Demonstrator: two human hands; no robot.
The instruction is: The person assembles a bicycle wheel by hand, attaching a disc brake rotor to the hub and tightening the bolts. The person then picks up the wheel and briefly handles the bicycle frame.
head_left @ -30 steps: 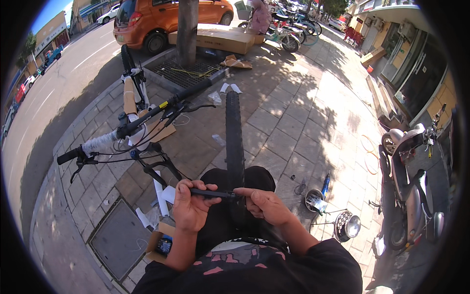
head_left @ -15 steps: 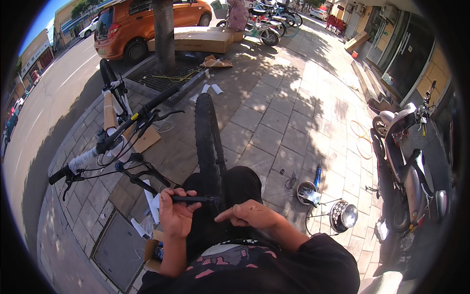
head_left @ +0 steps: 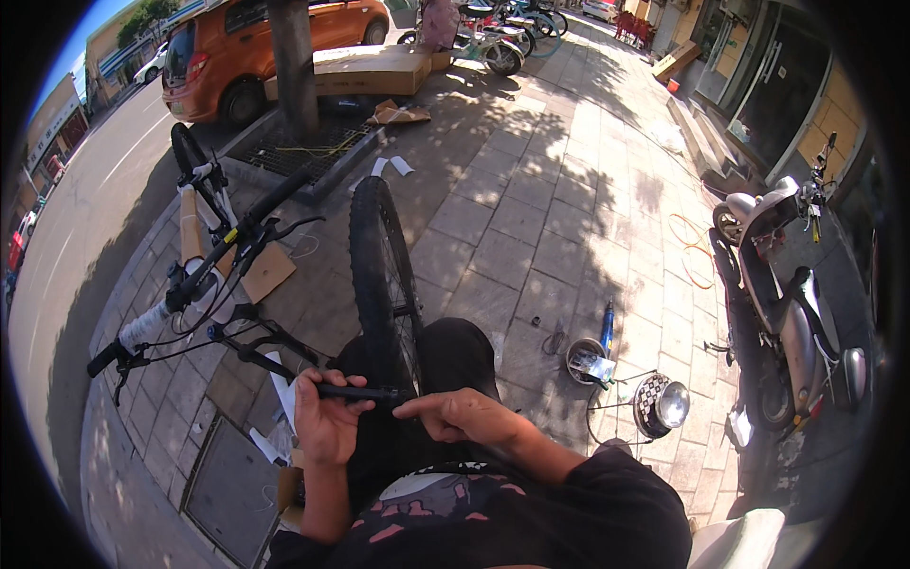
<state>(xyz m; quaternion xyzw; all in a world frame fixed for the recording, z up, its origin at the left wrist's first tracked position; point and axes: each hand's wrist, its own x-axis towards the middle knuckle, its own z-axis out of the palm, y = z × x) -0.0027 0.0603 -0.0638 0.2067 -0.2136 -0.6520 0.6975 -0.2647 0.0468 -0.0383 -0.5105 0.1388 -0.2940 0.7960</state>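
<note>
My left hand (head_left: 327, 417) is closed round a slim black rod (head_left: 381, 393), pinched between thumb and fingers and lying nearly level above my lap. The rod's right end meets the outstretched index finger of my right hand (head_left: 464, 415). The other fingers of that hand are curled, and anything inside them is hidden. A bicycle wheel with a knobby black tyre (head_left: 368, 256) stands upright between my knees, just beyond the rod. To its left is a bicycle with black handlebars (head_left: 199, 275), one grip side wrapped in white, and a black fork (head_left: 270, 334).
At right on the paving are a bowl of small parts (head_left: 583, 365), a blue-handled tool (head_left: 607, 327) and a round metal lamp-like object (head_left: 673, 405). A scooter (head_left: 777, 284) stands farther right. A tree trunk (head_left: 292, 71), cardboard box (head_left: 370, 71) and orange car (head_left: 223, 57) are beyond.
My right index finger has come up to the rod's end. The rod and my left hand have shifted slightly left in the picture, as has the whole scene; the wheel leans a little more.
</note>
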